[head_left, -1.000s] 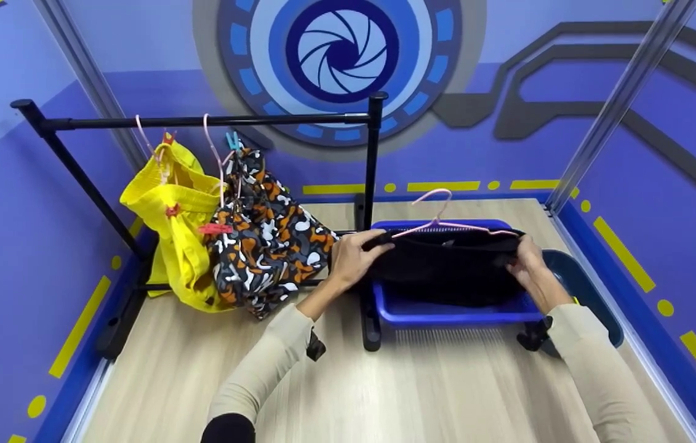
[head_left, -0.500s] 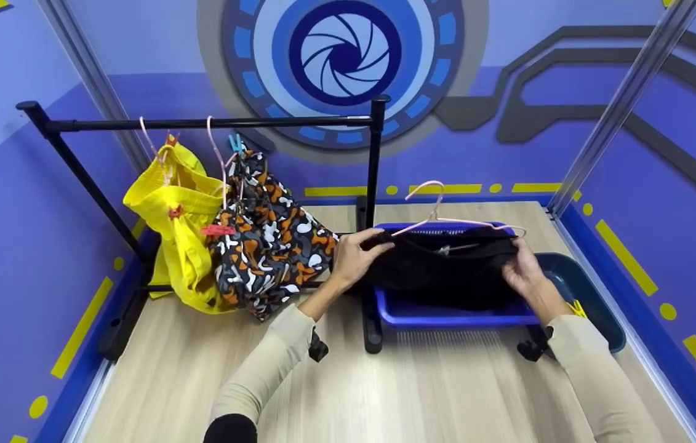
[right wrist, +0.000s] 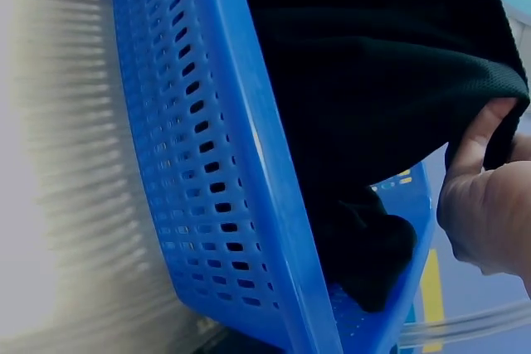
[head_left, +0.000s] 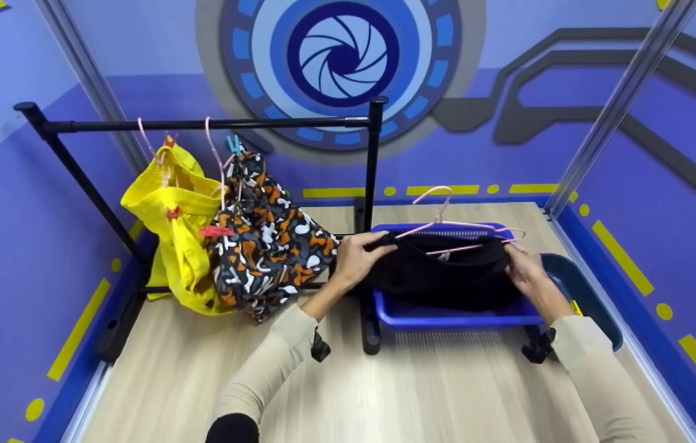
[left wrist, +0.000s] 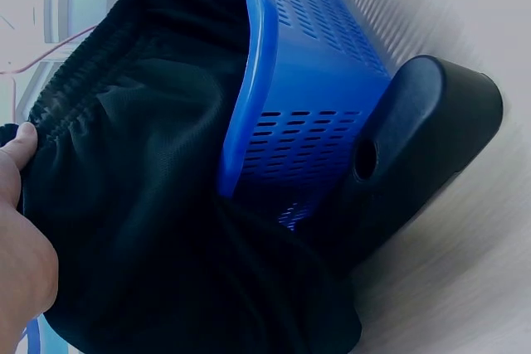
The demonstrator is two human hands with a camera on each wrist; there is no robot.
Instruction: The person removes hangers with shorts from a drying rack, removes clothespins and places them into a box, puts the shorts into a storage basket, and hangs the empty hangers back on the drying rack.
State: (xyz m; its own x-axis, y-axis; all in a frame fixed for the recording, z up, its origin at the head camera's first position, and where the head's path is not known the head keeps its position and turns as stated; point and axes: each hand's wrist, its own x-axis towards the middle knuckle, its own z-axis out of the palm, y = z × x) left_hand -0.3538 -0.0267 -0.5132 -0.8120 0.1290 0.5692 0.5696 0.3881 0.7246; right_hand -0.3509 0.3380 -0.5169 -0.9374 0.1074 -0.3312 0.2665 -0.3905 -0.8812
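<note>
A black garment with a gathered elastic waistband hangs over and into a blue basket. My left hand pinches the left end of its waistband, thumb on the near side in the left wrist view. At the right end, my right hand grips the waistband, its thumb against the cloth in the right wrist view. A pink hanger stands at the waist opening, hook up. Its left end reaches the waistband by my left hand; its right end sticks out above my right hand. The bottom bar dips partly inside the opening.
On the left, a black rack carries yellow pants and a patterned garment on pink hangers, with clothespins. The rack's foot stands beside the basket. A dark green tub with something yellow in it lies by the right wall.
My right hand has shifted slightly left with its end of the waistband. The hanger's right end has come out past the cloth, and the waist opening gapes wider. My left hand stays nearly still.
</note>
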